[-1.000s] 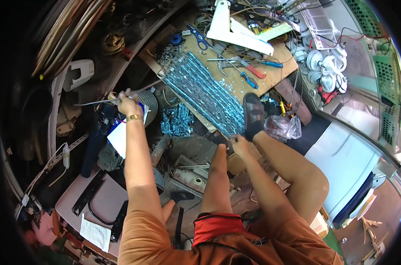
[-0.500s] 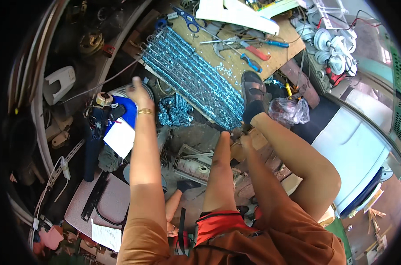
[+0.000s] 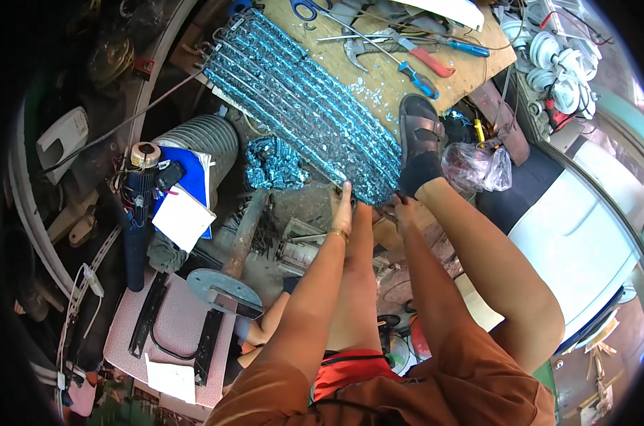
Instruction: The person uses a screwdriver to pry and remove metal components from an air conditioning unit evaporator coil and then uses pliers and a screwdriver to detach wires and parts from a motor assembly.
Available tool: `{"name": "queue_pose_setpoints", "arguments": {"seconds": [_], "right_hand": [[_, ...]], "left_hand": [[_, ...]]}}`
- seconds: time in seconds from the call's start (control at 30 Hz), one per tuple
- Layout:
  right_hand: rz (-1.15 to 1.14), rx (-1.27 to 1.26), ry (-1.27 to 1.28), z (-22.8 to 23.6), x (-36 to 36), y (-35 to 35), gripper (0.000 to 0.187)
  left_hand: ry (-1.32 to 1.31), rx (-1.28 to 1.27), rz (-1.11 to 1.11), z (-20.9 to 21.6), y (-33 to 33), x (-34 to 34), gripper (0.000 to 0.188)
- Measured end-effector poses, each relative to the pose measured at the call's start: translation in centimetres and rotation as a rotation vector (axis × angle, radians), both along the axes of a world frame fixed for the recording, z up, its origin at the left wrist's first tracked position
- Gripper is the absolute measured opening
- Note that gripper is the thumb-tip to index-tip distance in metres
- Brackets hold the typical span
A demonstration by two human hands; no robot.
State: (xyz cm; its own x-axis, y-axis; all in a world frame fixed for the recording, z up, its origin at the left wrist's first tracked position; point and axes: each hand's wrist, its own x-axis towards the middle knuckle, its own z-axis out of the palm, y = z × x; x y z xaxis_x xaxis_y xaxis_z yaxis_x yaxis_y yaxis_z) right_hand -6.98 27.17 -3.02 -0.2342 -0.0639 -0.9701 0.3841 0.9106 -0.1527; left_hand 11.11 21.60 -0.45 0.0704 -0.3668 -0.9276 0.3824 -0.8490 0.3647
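Observation:
A long finned coil (image 3: pixel 293 99) with metal tubes and crumpled blue fins lies slantwise across a wooden board (image 3: pixel 471 64). My left hand (image 3: pixel 342 207) grips the coil's near edge, thumb on top and fingers hidden underneath. At its near end corner, my right hand (image 3: pixel 403 210) is closed on the coil, its fingertips partly hidden. My sandalled foot (image 3: pixel 420 131) presses against the coil's right side, on the board. A heap of torn blue fins (image 3: pixel 273 163) lies on the floor left of the coil.
Behind the coil lie a hammer (image 3: pixel 354 53), a red-handled tool (image 3: pixel 428 58), blue screwdrivers (image 3: pixel 417 79) and scissors (image 3: pixel 307 8). A flexible duct (image 3: pixel 207 138), blue folder (image 3: pixel 212 170) and pink seat (image 3: pixel 123 334) stand left. A plastic bag (image 3: pixel 478 167) lies right of my foot.
My left hand has come from beside the duct, rightward to the coil's near edge, and taken hold. My right hand has moved up onto the coil's end.

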Motion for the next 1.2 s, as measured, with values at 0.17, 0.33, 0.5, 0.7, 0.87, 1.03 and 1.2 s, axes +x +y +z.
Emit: {"name": "queue_pose_setpoints", "arguments": {"seconds": [0.17, 0.33, 0.5, 0.7, 0.87, 1.03, 1.2], "right_hand": [[-0.013, -0.209, -0.043, 2.8, 3.3, -1.8, 0.039], [-0.154, -0.205, 0.032, 6.3, 6.6, -5.5, 0.04], [0.623, -0.501, 0.695, 10.2, 3.2, -13.3, 0.031], [1.154, -0.798, 1.196, 7.1, -4.3, -28.5, 0.04], [1.628, -0.43, 1.192, 4.0, -6.6, -32.1, 0.044], [1.589, -0.644, 0.985, 8.2, -8.5, -31.4, 0.043], [1.463, -0.838, 0.52, 18.4, -12.1, -24.4, 0.048]], "left_hand": [[-0.162, 0.006, 0.301, 0.8, -2.3, 0.5, 0.075], [-0.208, 0.046, 0.161, 1.7, -6.3, 1.3, 0.066], [-0.843, 0.029, -0.266, 1.5, -9.7, -1.7, 0.066], [-1.07, -0.529, -0.563, 5.6, -11.0, 2.5, 0.108], [-1.034, -0.699, -1.573, 5.6, -13.0, 4.7, 0.138], [-1.149, -0.515, -1.76, 5.6, -13.5, 3.9, 0.136], [-1.134, -0.538, -1.708, 6.9, -13.4, 3.4, 0.141]]}}
